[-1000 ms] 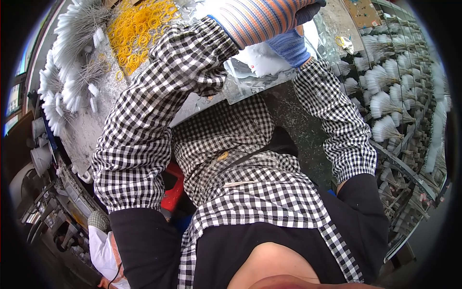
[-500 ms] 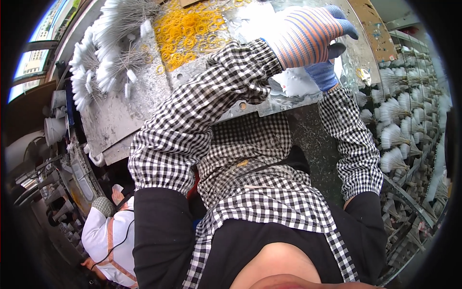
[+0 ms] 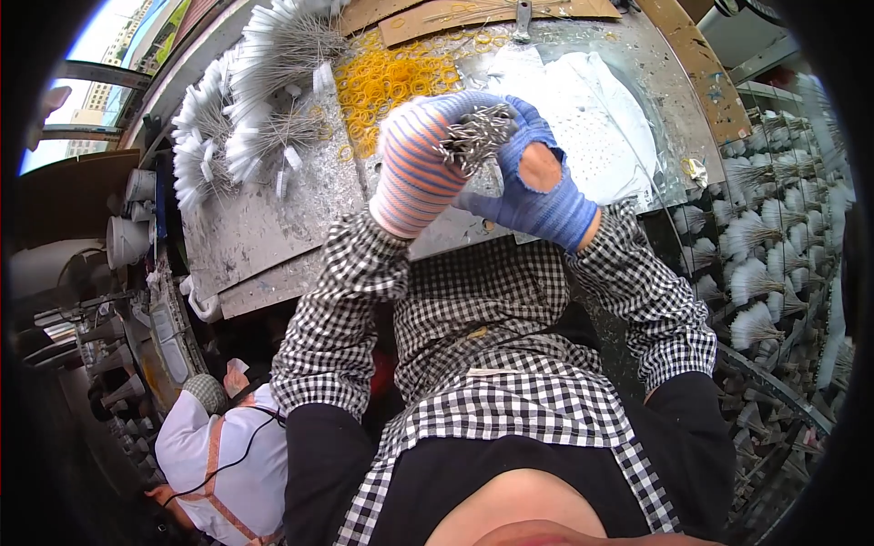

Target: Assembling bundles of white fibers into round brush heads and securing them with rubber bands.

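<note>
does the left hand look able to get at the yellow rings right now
Probably yes: the yellow rings lie just beyond the left hand, with nothing visible blocking the way, though it seems occupied gripping the metal wires.

A bundle of thin metal wires (image 3: 478,138), silvery grey, sits just past twelve o'clock from the centre of the view, raised over the near part of the counter (image 3: 264,227). Many twisted ends crowd together in a rough, dense clump, facing up toward the viewer; the clump slants from about two o'clock down to eight. The left hand (image 3: 423,164) wraps it at nine o'clock; the right hand (image 3: 542,187) lies against it at three o'clock. The gloves hide the rest of its length.
</note>
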A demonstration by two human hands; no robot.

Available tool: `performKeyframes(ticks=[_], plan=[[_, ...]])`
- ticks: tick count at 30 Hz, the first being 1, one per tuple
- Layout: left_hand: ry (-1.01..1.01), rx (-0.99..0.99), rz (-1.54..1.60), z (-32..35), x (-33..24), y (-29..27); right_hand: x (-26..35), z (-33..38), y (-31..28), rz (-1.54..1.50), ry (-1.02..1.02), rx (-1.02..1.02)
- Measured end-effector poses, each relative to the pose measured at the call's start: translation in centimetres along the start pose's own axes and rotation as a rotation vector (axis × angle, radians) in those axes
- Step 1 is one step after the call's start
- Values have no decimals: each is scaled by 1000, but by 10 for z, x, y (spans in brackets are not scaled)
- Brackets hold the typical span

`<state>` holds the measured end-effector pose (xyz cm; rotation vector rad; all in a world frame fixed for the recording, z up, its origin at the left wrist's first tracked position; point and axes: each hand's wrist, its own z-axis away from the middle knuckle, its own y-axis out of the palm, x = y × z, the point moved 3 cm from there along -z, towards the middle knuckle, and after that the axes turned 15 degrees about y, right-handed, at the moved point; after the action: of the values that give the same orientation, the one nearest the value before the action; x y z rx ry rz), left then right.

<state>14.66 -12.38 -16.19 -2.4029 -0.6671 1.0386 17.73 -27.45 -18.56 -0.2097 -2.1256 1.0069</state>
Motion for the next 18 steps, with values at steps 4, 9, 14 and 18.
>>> performKeyframes(ticks=[4, 9, 14, 18], plan=[[26, 729, -639, -7, 9, -36, 44, 24, -67, -42, -138, -16], [-140, 1633, -1098, 72, 56, -10, 132, 31, -117, -138, -269, 174], [-50, 1523, -1236, 93, 57, -4, 157, 47, -143, -98, -207, 316], [-45, 1463, -1112, 79, 49, -3, 172, 62, -159, -67, -125, 407]])
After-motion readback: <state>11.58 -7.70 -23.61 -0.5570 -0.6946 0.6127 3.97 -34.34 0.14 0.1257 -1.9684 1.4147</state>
